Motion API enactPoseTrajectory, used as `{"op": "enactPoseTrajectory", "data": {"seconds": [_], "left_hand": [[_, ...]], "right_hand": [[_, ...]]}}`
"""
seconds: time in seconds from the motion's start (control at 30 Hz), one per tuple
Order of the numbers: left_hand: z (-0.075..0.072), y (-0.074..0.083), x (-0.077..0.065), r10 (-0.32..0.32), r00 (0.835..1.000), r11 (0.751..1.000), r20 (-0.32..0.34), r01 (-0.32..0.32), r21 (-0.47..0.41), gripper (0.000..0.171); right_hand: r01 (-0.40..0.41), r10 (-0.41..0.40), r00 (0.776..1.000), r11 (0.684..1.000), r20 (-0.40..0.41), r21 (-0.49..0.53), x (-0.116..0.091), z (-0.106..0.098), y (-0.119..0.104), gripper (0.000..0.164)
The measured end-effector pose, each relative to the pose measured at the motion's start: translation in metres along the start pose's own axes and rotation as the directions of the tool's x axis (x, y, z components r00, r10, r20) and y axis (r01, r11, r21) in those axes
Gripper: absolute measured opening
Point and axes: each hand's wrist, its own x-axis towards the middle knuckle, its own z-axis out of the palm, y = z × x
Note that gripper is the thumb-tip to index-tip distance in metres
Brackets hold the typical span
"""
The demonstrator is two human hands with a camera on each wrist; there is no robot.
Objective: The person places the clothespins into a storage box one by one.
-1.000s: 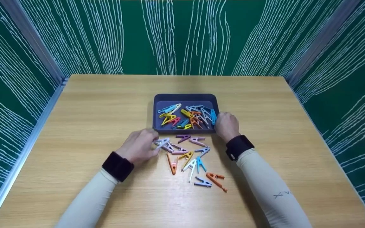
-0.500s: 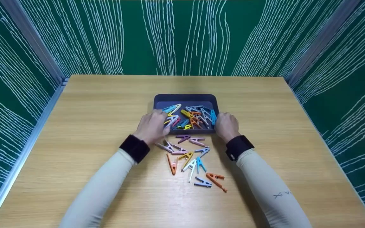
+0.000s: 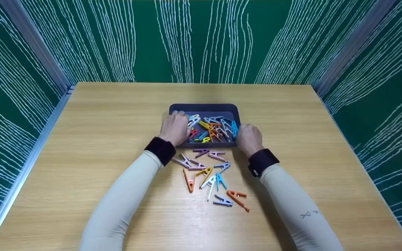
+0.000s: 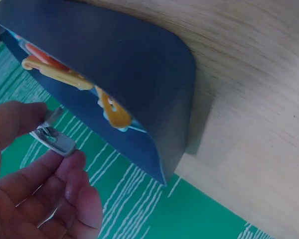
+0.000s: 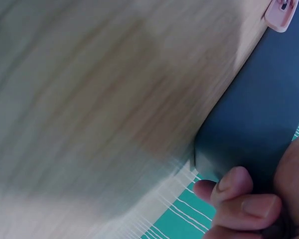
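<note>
My left hand (image 3: 174, 129) is over the left side of a dark blue tray (image 3: 204, 108). Its thumb and fingers pinch a pale grey-white clothespin (image 4: 64, 144), held above the tray. At the tray's right front corner, my right hand (image 3: 250, 137) grips the wall, its fingers curled about the edge in the right wrist view. Inside the tray lie several clothespins, among them a yellow clothespin (image 3: 205, 125) and a blue clothespin (image 3: 234, 129). My left hand hides the tray's left part in the head view.
Several loose clothespins lie on the wooden table (image 3: 117, 104) in front of the tray, including a purple clothespin (image 3: 201, 152), a light blue clothespin (image 3: 220, 181) and an orange clothespin (image 3: 237, 199). Green walls with white lines stand around the table.
My left hand has moved forward and right, carrying the pale clothespin from the table in front of the tray to over its left side. The right hand has stayed on the tray's corner.
</note>
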Motion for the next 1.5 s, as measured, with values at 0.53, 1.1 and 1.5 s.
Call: {"op": "enactPoseTrajectory", "data": {"seconds": [0.53,1.1,1.5], "left_hand": [[-0.001,0.002,-0.013,0.036,0.999,0.999,-0.041,-0.036,-0.008,0.037],[-0.007,0.003,-0.059,0.145,0.989,0.979,-0.018,-0.146,-0.141,0.006],[-0.001,0.000,-0.078,0.299,0.943,0.953,0.143,-0.288,-0.093,0.032]], "right_hand": [[0.007,-0.007,1.000,1.000,-0.002,-0.001,0.000,0.001,0.000,0.014],[0.003,-0.003,0.999,1.000,0.038,-0.017,0.002,0.000,-0.001,0.014],[0.012,-0.012,1.000,1.000,-0.003,-0.024,0.000,0.001,-0.001,0.014]]}}
